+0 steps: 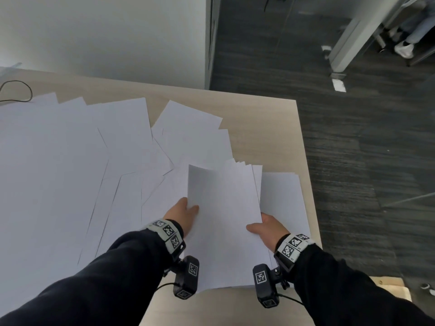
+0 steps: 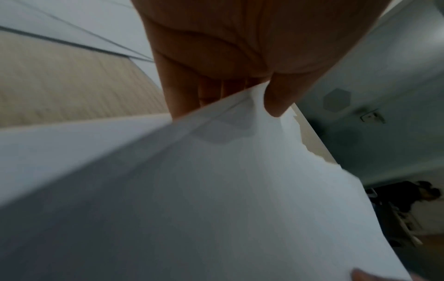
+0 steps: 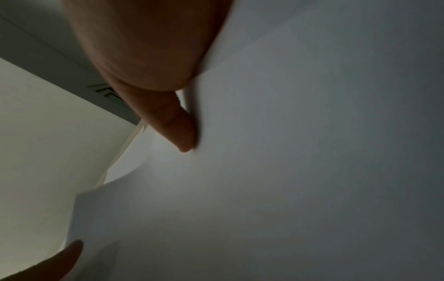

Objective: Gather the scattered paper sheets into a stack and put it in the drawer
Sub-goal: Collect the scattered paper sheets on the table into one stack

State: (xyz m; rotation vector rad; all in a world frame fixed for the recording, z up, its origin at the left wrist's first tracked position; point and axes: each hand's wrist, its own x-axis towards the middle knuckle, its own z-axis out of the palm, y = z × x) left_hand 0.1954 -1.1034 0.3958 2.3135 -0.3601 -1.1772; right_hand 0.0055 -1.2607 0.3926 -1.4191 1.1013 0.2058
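Note:
A loose stack of white paper sheets (image 1: 226, 220) is held above the near right part of the wooden table (image 1: 266, 118). My left hand (image 1: 186, 214) pinches its left edge, thumb on top, fingers under. My right hand (image 1: 266, 228) pinches the right edge the same way. In the left wrist view the thumb (image 2: 276, 102) presses the stack (image 2: 216, 190) against the fingers beneath. In the right wrist view the thumb (image 3: 182, 131) lies on the paper (image 3: 288, 152). Many more scattered sheets (image 1: 70, 172) cover the table to the left and behind. No drawer shows.
A black cable (image 1: 16, 90) loops at the table's far left. A white wall (image 1: 106, 31) stands behind the table. Dark carpet (image 1: 353, 137) runs along the right of the table edge. A grey partition leg (image 1: 346, 43) and someone's shoe (image 1: 404, 49) are at far right.

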